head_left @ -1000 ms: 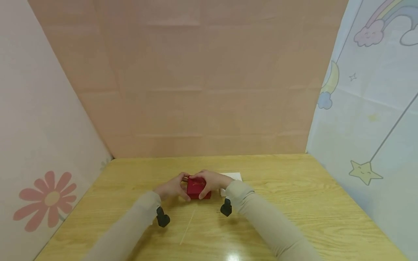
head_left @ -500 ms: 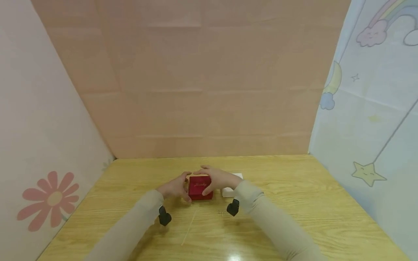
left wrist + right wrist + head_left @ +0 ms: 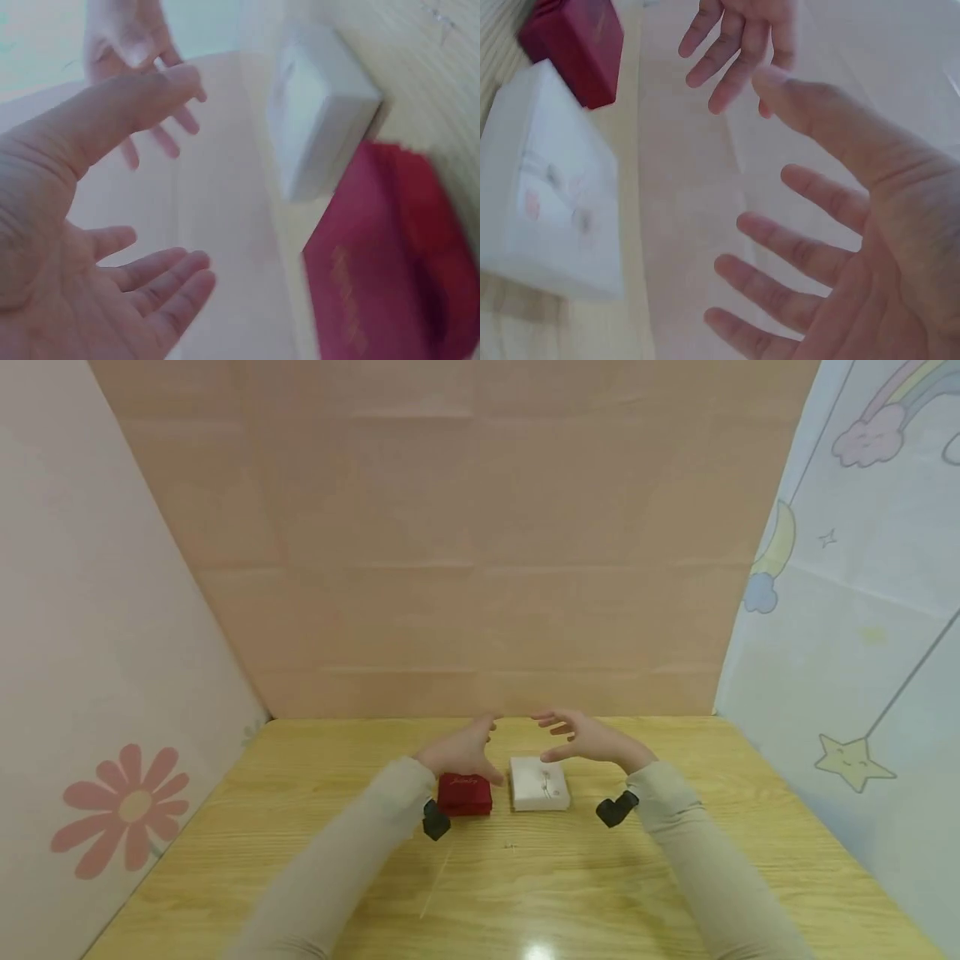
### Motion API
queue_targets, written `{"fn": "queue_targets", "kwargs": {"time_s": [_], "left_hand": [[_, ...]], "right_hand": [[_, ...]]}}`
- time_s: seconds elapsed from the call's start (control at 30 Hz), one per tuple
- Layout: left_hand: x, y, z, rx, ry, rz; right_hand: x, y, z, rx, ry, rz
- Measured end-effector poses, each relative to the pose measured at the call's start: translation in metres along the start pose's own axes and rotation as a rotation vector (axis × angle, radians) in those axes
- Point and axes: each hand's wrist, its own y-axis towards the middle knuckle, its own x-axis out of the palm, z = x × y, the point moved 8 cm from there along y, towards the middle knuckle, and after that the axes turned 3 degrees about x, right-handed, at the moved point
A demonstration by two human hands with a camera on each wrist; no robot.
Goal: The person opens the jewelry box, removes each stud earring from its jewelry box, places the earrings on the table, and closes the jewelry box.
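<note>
Nearest on the wood-grained worktop [image 3: 637, 881], we list one thin pale strip [image 3: 435, 885], material unclear. Next: tiny metal pieces [image 3: 511, 846], too small for us to identify.

Beyond these: one red box [image 3: 465, 800], gold lettering on top; just beside it, to the right, one white box [image 3: 528, 787], slender motif on top.

Raised about the boxes: left hand [image 3: 459, 752], partly overlapping the red one in the head view, and right hand [image 3: 596, 741], by the white one; fingers of both apart, holding nothing. Farthest: beige backdrop [image 3: 480, 527].

We judge the step an interval between grips; gripping either box would call for lowered hands and fingers at its sides.
</note>
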Motion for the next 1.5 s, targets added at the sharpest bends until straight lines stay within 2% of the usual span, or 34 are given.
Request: {"fn": "queue_targets", "kwargs": {"time_s": [0.17, 0.33, 0.47, 0.7, 0.87, 1.0, 1.1, 1.2, 1.33, 1.5], "left_hand": [[0.028, 0.019, 0.003, -0.034, 0.167, -0.007], [0.048, 0.029, 0.001, -0.080, 0.313, -0.042], [0.058, 0.036, 0.000, -0.101, 0.384, -0.074], [0.070, 0.047, -0.004, -0.114, 0.566, -0.094], [0.074, 0.049, -0.009, -0.149, 0.610, -0.102], [0.070, 0.050, -0.009, -0.136, 0.597, -0.097], [0.063, 0.049, -0.005, -0.088, 0.545, -0.077], [0.050, 0.044, 0.002, -0.005, 0.473, -0.038], [0.029, 0.028, 0.012, 0.088, 0.294, 0.025], [0.008, 0.005, 0.025, 0.166, 0.021, 0.080]], "right_hand": [[0.015, -0.001, 0.028, 0.101, -0.055, -0.077], [0.038, 0.001, 0.047, 0.164, -0.121, -0.140], [0.049, 0.004, 0.050, 0.160, -0.136, -0.163], [0.052, 0.006, 0.053, 0.177, -0.168, -0.144], [0.053, 0.007, 0.051, 0.136, -0.214, -0.153], [0.052, 0.009, 0.048, 0.100, -0.232, -0.149], [0.045, 0.010, 0.046, 0.091, -0.210, -0.130], [0.036, 0.007, 0.037, 0.068, -0.179, -0.109], [0.021, 0.001, 0.011, -0.001, -0.121, -0.094], [0.006, -0.008, -0.026, -0.096, -0.159, -0.054]]}}
